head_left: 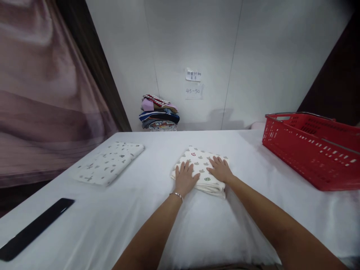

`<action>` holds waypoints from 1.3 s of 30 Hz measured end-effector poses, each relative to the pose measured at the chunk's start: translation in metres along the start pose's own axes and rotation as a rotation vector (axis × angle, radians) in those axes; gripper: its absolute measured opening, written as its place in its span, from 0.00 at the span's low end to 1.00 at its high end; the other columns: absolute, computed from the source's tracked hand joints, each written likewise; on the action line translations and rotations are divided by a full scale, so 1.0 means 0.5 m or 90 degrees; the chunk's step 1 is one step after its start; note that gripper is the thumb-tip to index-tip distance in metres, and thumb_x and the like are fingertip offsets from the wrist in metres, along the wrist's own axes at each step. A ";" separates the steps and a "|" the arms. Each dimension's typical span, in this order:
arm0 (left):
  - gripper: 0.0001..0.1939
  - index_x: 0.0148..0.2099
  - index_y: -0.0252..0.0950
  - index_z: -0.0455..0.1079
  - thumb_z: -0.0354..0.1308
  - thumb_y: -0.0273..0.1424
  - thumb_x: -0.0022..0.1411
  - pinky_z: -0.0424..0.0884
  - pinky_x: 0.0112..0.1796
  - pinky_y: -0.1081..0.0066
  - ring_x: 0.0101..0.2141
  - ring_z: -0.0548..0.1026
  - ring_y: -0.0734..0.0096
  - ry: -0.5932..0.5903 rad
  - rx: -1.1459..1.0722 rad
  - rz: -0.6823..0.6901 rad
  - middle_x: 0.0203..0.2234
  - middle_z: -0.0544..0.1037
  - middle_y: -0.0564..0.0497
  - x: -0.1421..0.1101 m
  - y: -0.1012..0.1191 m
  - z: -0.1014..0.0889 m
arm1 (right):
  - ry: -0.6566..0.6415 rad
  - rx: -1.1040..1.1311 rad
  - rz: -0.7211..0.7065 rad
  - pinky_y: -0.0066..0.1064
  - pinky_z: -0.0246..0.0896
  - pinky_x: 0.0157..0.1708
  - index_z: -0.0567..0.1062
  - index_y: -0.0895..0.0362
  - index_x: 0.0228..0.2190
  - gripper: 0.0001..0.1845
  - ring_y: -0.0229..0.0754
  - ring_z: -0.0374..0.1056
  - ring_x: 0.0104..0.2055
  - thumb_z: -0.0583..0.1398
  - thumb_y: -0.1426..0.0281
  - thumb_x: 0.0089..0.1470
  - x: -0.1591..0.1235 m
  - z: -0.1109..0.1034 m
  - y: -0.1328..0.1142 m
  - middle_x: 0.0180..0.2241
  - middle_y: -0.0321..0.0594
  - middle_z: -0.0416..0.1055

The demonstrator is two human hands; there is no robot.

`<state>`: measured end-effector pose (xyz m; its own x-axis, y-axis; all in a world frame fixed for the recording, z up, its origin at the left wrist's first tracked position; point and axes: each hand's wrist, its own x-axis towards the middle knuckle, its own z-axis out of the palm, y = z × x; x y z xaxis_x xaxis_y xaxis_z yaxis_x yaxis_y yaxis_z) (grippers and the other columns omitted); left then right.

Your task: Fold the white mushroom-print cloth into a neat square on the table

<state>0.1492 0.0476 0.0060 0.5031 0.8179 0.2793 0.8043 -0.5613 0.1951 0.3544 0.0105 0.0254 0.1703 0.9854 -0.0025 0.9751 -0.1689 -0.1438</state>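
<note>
On the table (157, 161) lies a folded cloth (201, 162), likely light, soft and floppy, best held under both sides; left hand (185, 180) and right hand (221, 170) rest flat on it, clasping nothing.

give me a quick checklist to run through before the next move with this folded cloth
1. Left hand flat on the folded cloth: ok.
2. Right hand flat on the same cloth: ok.
3. Cloth smooth beneath both palms: cannot tell, the hands cover it.
4. Second printed cloth apart from the one under the hands: ok, off to the left.
5. Red basket not touching the cloth: ok, off to the right.
6. Basket's floor visible: not ok, its near wall hides it.
</note>
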 end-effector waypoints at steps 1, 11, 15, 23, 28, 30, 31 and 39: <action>0.30 0.62 0.40 0.56 0.41 0.48 0.62 0.37 0.60 0.50 0.63 0.45 0.55 -0.001 -0.001 0.000 0.63 0.51 0.49 -0.002 0.000 0.001 | -0.004 -0.006 0.002 0.49 0.29 0.60 0.51 0.53 0.62 0.34 0.52 0.32 0.66 0.45 0.51 0.58 0.001 0.011 0.007 0.65 0.43 0.39; 0.37 0.63 0.39 0.53 0.41 0.54 0.58 0.42 0.58 0.48 0.63 0.43 0.53 -0.201 -0.044 -0.082 0.64 0.46 0.46 0.089 -0.004 -0.060 | -0.025 -0.011 0.002 0.46 0.25 0.60 0.47 0.53 0.62 0.36 0.50 0.29 0.66 0.41 0.49 0.58 -0.002 0.017 0.004 0.66 0.42 0.35; 0.37 0.65 0.38 0.48 0.35 0.53 0.60 0.42 0.58 0.47 0.63 0.42 0.53 -0.165 -0.010 -0.109 0.65 0.44 0.47 0.116 -0.026 -0.038 | -0.030 0.002 0.003 0.46 0.25 0.60 0.48 0.53 0.62 0.36 0.50 0.29 0.66 0.41 0.50 0.58 -0.002 -0.001 0.000 0.66 0.42 0.35; 0.37 0.66 0.39 0.46 0.34 0.53 0.60 0.49 0.56 0.48 0.63 0.44 0.52 -0.153 0.010 -0.105 0.65 0.44 0.48 0.110 -0.042 -0.002 | -0.041 0.059 -0.083 0.50 0.25 0.60 0.49 0.53 0.62 0.40 0.53 0.30 0.66 0.40 0.44 0.56 -0.074 -0.013 -0.055 0.65 0.44 0.37; 0.38 0.66 0.39 0.44 0.33 0.53 0.60 0.48 0.57 0.47 0.63 0.43 0.52 -0.163 0.011 -0.104 0.65 0.42 0.48 0.111 -0.045 -0.006 | 0.025 0.040 -0.132 0.52 0.25 0.60 0.53 0.54 0.61 0.39 0.55 0.31 0.66 0.40 0.45 0.57 -0.125 0.027 -0.070 0.65 0.46 0.41; 0.38 0.66 0.39 0.44 0.35 0.53 0.60 0.47 0.57 0.46 0.63 0.43 0.51 -0.196 0.006 -0.115 0.65 0.41 0.48 0.118 -0.046 -0.013 | 0.033 0.045 -0.134 0.52 0.26 0.60 0.53 0.55 0.61 0.39 0.55 0.32 0.66 0.40 0.45 0.57 -0.125 0.030 -0.069 0.64 0.47 0.42; 0.38 0.66 0.39 0.45 0.35 0.54 0.59 0.46 0.57 0.45 0.63 0.43 0.51 -0.207 0.006 -0.124 0.65 0.41 0.47 0.124 -0.044 -0.018 | 0.035 0.049 -0.135 0.52 0.26 0.60 0.54 0.55 0.61 0.39 0.55 0.32 0.66 0.40 0.45 0.57 -0.124 0.030 -0.069 0.64 0.47 0.42; 0.35 0.65 0.39 0.49 0.36 0.52 0.61 0.37 0.59 0.48 0.64 0.39 0.54 -0.121 0.036 0.005 0.65 0.44 0.47 0.241 -0.001 -0.009 | 0.050 0.076 -0.126 0.53 0.26 0.60 0.55 0.54 0.60 0.38 0.56 0.32 0.66 0.42 0.46 0.57 -0.123 0.026 -0.073 0.64 0.46 0.42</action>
<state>0.2081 0.1458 0.0436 0.5555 0.8257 0.0977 0.8139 -0.5641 0.1393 0.3064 -0.0436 0.0179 -0.0066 0.9934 0.1143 0.9676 0.0352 -0.2502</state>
